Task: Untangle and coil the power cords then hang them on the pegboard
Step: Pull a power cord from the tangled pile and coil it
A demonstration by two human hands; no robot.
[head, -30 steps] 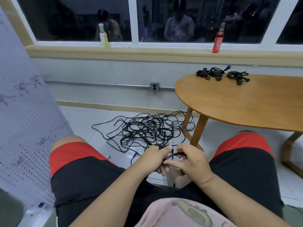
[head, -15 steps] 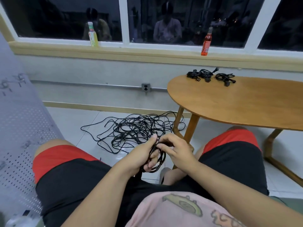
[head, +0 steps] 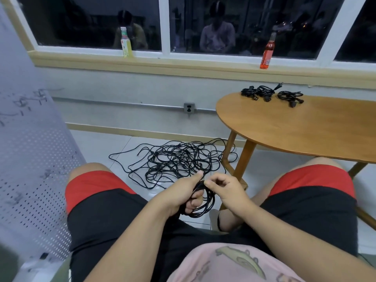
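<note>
The left hand [head: 183,195] holds a small coil of black cord [head: 210,204] between the knees; its fingers [head: 193,202] curl through the loops and its thumb lies straight on top. The right hand [head: 225,189] is just beside it; its fingers are bent, and the thumb and first finger pinch the cord at the top of the loops. A line runs from the coil to a big tangle of cords [head: 179,159] on the floor near the table [head: 305,131]; three coiled cords [head: 264,92] lie on the far side of the table. The pegboard [head: 30,159] stands on the left; a green bottle [head: 126,43] and a red bottle [head: 267,51] stand on the window ledge.
</note>
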